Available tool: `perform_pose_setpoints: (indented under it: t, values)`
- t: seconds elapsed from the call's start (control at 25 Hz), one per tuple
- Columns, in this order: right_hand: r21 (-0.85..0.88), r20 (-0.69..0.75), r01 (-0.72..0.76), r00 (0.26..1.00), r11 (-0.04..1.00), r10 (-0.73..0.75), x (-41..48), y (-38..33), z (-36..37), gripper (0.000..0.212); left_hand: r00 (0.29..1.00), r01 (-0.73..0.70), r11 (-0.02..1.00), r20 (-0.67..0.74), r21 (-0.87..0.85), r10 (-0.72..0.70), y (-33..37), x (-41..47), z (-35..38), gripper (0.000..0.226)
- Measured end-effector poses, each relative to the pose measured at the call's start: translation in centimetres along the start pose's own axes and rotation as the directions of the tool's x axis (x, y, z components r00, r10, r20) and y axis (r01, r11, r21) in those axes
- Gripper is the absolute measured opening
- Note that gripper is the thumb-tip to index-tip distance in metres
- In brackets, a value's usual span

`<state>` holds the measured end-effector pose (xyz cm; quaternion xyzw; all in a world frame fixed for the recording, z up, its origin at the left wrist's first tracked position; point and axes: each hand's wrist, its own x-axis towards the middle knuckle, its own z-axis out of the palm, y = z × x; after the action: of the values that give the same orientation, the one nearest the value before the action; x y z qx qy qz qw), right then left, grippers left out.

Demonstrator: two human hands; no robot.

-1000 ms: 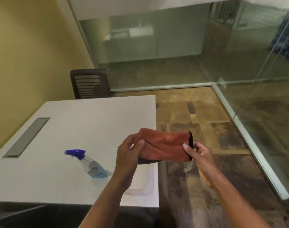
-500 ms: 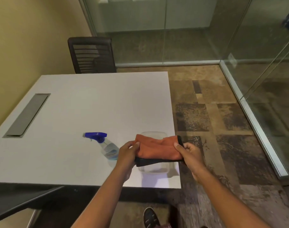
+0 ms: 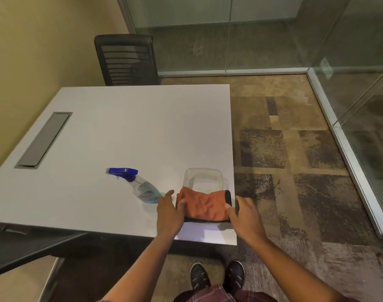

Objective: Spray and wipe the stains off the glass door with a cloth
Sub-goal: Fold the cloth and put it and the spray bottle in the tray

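Cloth (image 3: 204, 207), one: orange with a black border, folded, lying across the near half of the container and covering its near rim. Container (image 3: 202, 173), one: clear plastic, rectangular, at the near right corner of the table, its far half uncovered. Spray bottle (image 3: 140, 187), one: clear body with blue liquid and a blue trigger head, lying on its side just left of the container, nozzle pointing left. Left hand (image 3: 168, 214), one: thumb laid on the cloth's left edge, forefinger straight and clear of it, other fingers hidden, so a grip cannot be told. Right hand (image 3: 246, 216), one: thumb on the cloth's right edge beside the black border, fingers loosely extended past it; whether it grips cannot be told. Table (image 3: 121, 131), one: white, with one grey cable hatch (image 3: 43, 140) near its left side. Office chair (image 3: 126, 59), one: black mesh back, at the table's far edge. Shoes (image 3: 199, 279), two: dark, on patterned carpet (image 3: 295, 160). Glass walls (image 3: 229, 33), two runs, far and right; which pane is the door cannot be told.
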<state>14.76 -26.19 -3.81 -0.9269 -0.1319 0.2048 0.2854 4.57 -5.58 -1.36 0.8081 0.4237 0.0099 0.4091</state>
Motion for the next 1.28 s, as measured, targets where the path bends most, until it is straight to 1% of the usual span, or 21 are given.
perform_pose_setpoints:
  t: [0.04,0.08,0.12,0.16,0.2,0.24,0.28,0.36,0.4,0.52,0.6,0.68,0.76,0.84,0.92,1.0,1.04,1.12,1.2,1.24,1.28]
  values:
    - [-0.113,-0.07,0.122,0.989,0.986,-0.13,-0.6,0.3,-0.1,0.048,0.997,-0.058,0.992,-0.044,0.11,0.063,-0.2,-0.5,-0.2,0.052]
    - [-0.227,-0.103,0.254,0.954,0.94,-0.283,-1.1,0.4,-0.1,0.051,0.983,-0.154,0.958,-0.061,0.242,0.174,-0.4,-1.3,-0.3,0.049]
    - [-0.312,-0.089,0.378,0.902,0.872,-0.423,-1.6,0.1,-0.3,0.05,0.95,-0.283,0.888,-0.018,0.362,0.311,-0.8,-2.1,-0.2,0.047]
    - [-0.376,-0.01,0.474,0.857,0.796,-0.515,-1.9,-0.3,-0.3,0.046,0.907,-0.402,0.789,0.086,0.465,0.412,-1.5,-2.9,0.1,0.05]
    - [-0.42,0.085,0.542,0.822,0.728,-0.563,-1.9,-0.6,-0.2,0.047,0.853,-0.508,0.669,0.205,0.542,0.48,-2.0,-3.6,0.4,0.059]
    - [-0.441,0.166,0.578,0.804,0.686,-0.571,-1.7,-0.7,0.0,0.054,0.805,-0.581,0.568,0.309,0.582,0.507,-2.3,-3.9,0.6,0.07]
    - [-0.448,0.24,0.602,0.793,0.661,-0.56,-1.4,-0.8,0.4,0.064,0.786,-0.61,0.514,0.379,0.603,0.489,-2.3,-3.9,0.8,0.08]
    - [-0.453,0.334,0.633,0.773,0.628,-0.539,-0.9,-1.0,1.0,0.08,0.781,-0.616,0.446,0.43,0.649,0.453,-1.9,-3.9,1.0,0.088]
    - [-0.448,0.379,0.64,0.769,0.625,-0.515,-0.7,-1.2,1.3,0.081,0.787,-0.61,0.423,0.451,0.671,0.421,-1.7,-3.8,1.1,0.088]
    - [-0.481,0.488,0.647,0.758,0.591,-0.433,0.0,-2.9,1.4,0.063,0.787,-0.617,0.357,0.542,0.701,0.295,0.0,-2.9,0.8,0.094]
    - [-0.522,0.504,0.637,0.767,0.567,-0.397,0.9,-4.3,1.7,0.053,0.76,-0.65,0.284,0.606,0.705,0.234,0.5,-2.1,1.0,0.097]
    - [-0.539,0.539,0.625,0.771,0.565,-0.338,1.8,-5.7,2.1,0.036,0.723,-0.689,0.236,0.671,0.685,0.164,0.4,-1.1,1.3,0.094]
    - [-0.555,0.562,0.613,0.775,0.563,-0.289,2.5,-6.0,3.0,0.027,0.695,-0.718,0.191,0.705,0.67,0.142,0.0,-0.1,1.7,0.094]
    - [-0.549,0.569,0.595,0.78,0.587,-0.259,3.2,-5.9,3.7,0.027,0.685,-0.728,0.176,0.716,0.663,0.135,-0.5,0.7,1.9,0.091]
    - [-0.531,0.572,0.585,0.781,0.613,-0.25,3.4,-6.0,4.1,0.031,0.671,-0.741,0.188,0.723,0.645,0.165,-1.0,1.2,1.6,0.085]
    - [-0.5,0.574,0.578,0.779,0.645,-0.253,3.3,-6.3,3.9,0.034,0.654,-0.756,0.217,0.723,0.617,0.221,-1.6,1.3,1.1,0.085]
    - [-0.465,0.561,0.558,0.786,0.688,-0.258,3.3,-6.5,3.8,0.032,0.646,-0.763,0.25,0.718,0.597,0.258,-2.0,1.3,0.8,0.085]
    - [-0.373,0.44,0.448,0.856,0.812,-0.271,3.0,-6.9,4.0,0.023,0.623,-0.782,0.327,0.677,0.53,0.393,-3.3,1.0,-0.1,0.08]
    - [-0.279,0.264,0.285,0.941,0.917,-0.212,2.7,-8.1,3.8,0.02,0.591,-0.806,0.384,0.591,0.45,0.549,-5.6,0.6,-1.7,0.067]
    - [-0.247,0.207,0.224,0.963,0.943,-0.174,2.6,-8.8,3.7,0.021,0.609,-0.793,0.444,0.507,0.418,0.61,-6.8,0.5,-2.4,0.057]
    - [-0.208,0.164,0.191,0.974,0.959,-0.158,2.6,-9.7,3.8,0.023,0.672,-0.74,0.559,0.383,0.373,0.634,-8.2,0.5,-3.2,0.048]
